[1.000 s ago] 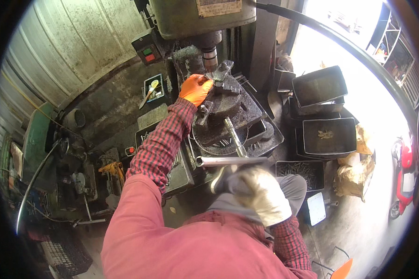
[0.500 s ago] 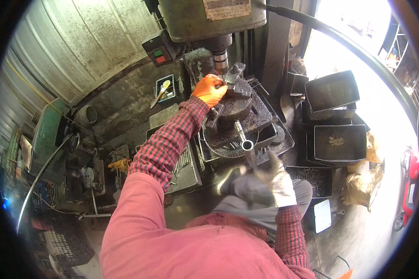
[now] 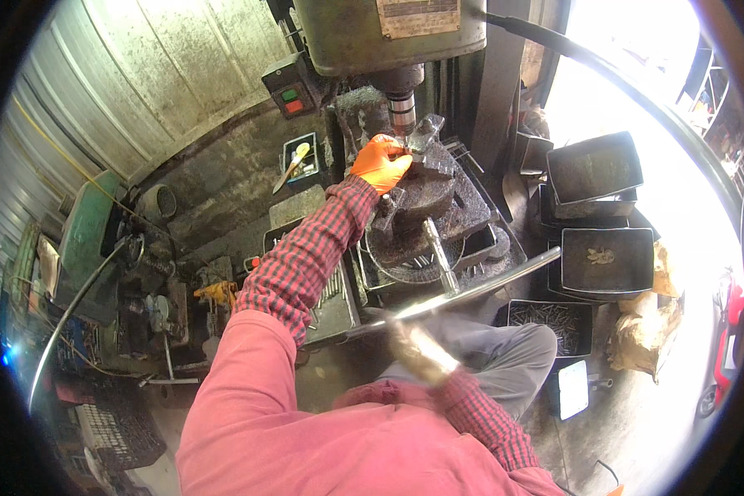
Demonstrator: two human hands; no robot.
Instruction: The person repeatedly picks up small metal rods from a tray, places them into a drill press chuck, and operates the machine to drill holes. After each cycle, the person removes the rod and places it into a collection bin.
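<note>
My left hand (image 3: 383, 164), in an orange glove, reaches to the jaws of a machine vise (image 3: 428, 165) below the drill press chuck (image 3: 403, 112). Its fingers are closed at the jaws, and what they pinch is hidden. A screw rod (image 3: 441, 256) runs from the vise toward me and ends in a long metal bar handle (image 3: 488, 285), now lying crosswise. Just under the left part of this bar is my right hand (image 3: 422, 351) in a pale glove. Motion smears its fingers, so contact with the bar cannot be made out.
A tray of metal rods (image 3: 332, 302) lies left of the vise. At the right, black bins (image 3: 608, 258) are stacked beside a bin of small metal parts (image 3: 554, 326). A switch box (image 3: 289, 95) hangs behind. A small tray with a brush (image 3: 298, 157) sits at the back left.
The bar handle has turned from pointing toward me to lying crosswise. My right hand has swept left and lower. My left hand stays at the vise jaws; the whole view has shifted slightly.
</note>
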